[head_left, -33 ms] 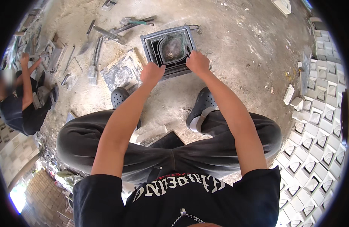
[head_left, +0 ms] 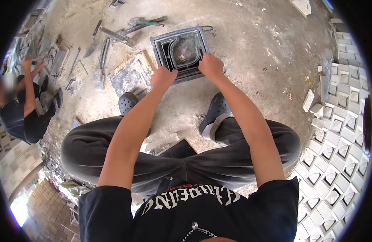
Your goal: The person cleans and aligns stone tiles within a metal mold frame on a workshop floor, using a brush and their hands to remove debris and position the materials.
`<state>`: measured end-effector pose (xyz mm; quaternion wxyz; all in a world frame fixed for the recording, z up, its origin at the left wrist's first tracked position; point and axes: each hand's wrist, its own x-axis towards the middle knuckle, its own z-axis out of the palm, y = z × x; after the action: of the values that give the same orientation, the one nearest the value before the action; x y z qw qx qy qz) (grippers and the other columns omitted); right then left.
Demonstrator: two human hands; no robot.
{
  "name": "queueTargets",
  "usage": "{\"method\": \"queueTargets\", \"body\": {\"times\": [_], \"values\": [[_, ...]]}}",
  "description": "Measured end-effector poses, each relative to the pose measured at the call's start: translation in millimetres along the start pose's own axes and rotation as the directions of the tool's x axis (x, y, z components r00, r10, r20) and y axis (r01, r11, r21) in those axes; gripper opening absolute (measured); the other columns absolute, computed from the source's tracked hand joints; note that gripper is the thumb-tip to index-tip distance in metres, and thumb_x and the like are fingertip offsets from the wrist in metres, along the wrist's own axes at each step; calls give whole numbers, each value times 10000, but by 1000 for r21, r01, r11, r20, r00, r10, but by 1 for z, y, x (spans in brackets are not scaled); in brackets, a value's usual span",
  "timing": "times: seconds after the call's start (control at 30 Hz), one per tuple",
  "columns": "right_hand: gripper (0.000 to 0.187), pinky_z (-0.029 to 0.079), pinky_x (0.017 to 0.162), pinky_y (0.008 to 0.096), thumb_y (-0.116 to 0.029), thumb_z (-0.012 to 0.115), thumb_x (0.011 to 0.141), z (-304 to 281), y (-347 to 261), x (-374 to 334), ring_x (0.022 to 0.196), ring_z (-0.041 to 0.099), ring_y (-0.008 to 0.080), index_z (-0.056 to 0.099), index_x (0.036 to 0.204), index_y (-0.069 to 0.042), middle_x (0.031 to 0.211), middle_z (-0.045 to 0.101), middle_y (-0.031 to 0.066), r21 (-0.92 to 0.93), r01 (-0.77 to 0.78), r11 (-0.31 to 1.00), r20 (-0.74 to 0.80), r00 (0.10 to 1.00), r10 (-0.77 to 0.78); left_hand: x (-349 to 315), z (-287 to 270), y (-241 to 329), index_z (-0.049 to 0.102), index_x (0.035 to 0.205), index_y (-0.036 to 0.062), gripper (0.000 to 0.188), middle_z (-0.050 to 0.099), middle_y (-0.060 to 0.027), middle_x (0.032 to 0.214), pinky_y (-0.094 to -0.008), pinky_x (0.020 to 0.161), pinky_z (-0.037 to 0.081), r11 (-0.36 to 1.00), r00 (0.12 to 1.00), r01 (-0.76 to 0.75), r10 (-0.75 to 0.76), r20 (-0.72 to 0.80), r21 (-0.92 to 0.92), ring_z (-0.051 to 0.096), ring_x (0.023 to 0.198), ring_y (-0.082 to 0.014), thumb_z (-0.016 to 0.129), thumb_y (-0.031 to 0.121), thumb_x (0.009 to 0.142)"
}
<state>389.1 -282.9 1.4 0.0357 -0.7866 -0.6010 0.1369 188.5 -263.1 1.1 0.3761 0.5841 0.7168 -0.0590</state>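
A square grey metal mould (head_left: 176, 33) rests on the dusty ground in front of me. Inside it sits a dark divider frame with a rounded inner outline, and rough greyish material shows within that outline. My left hand (head_left: 163, 77) is closed at the mould's near left corner, thumb pointing inward. At the near right side my right hand (head_left: 211, 66) is closed on it too. Both hands hide the exact parts they grip. Just left of the mould lies a flat square plate (head_left: 131, 76) smeared with pale powder.
Several trowels and bars, among them a green-handled tool (head_left: 151, 23), lie at the far left. Another person (head_left: 20, 107) sits at the left edge, arms raised. White patterned blocks (head_left: 335, 129) stand in rows on the right, with loose pieces (head_left: 308, 101) beside them. My shoes (head_left: 218, 113) flank the near side.
My left hand has shifted very slightly to the right. Otherwise the mould, my right hand and the surroundings look the same.
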Motion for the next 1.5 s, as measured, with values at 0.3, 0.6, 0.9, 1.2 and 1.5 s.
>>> {"method": "queueTargets", "body": {"times": [0.3, 0.6, 0.9, 1.2, 1.5], "values": [[122, 524, 726, 445, -154, 599, 772, 13, 9, 5, 924, 626, 320, 673, 792, -59, 863, 662, 141, -40, 91, 995, -70, 993, -94, 4, 21, 6, 633, 933, -25, 268, 689, -121, 830, -407, 745, 544, 507, 902, 430, -265, 340, -747, 679, 742, -267, 703, 195, 797], [440, 500, 830, 479, -234, 697, 708, 16, 12, 1, 1045, 569, 352, 540, 1058, -17, 990, 625, 172, 253, -52, 966, -206, 973, 106, -1, 39, 25, 571, 1079, -6, 270, 656, -141, 1013, -496, 874, 451, 204, 850, 494, -320, 419, -846, 643, 932, -366, 603, 137, 853], [598, 503, 831, 460, -311, 709, 649, 26, 28, 31, 955, 616, 422, 508, 1067, 65, 966, 633, 282, 258, -196, 946, 188, 971, 149, 9, 53, 32, 575, 976, -21, 195, 663, -126, 898, -458, 836, 472, 74, 834, 472, -361, 418, -879, 652, 834, -297, 566, 140, 867], [591, 507, 815, 450, -354, 686, 666, 19, 37, 32, 922, 618, 433, 529, 1022, 91, 949, 633, 295, 256, -29, 966, 165, 986, -14, 12, 73, 35, 557, 918, -36, 135, 635, -122, 830, -316, 527, 509, -130, 855, 227, -448, 261, -965, 637, 671, -192, 615, 21, 811], [291, 534, 737, 419, -195, 646, 760, 0, -4, 6, 950, 647, 332, 598, 944, 25, 990, 646, 218, -185, 12, 983, -155, 987, -41, -6, 38, 26, 571, 1019, 16, 203, 684, -95, 971, -528, 844, 440, 134, 851, 497, -268, 451, -858, 680, 847, -286, 528, 149, 873]]}}
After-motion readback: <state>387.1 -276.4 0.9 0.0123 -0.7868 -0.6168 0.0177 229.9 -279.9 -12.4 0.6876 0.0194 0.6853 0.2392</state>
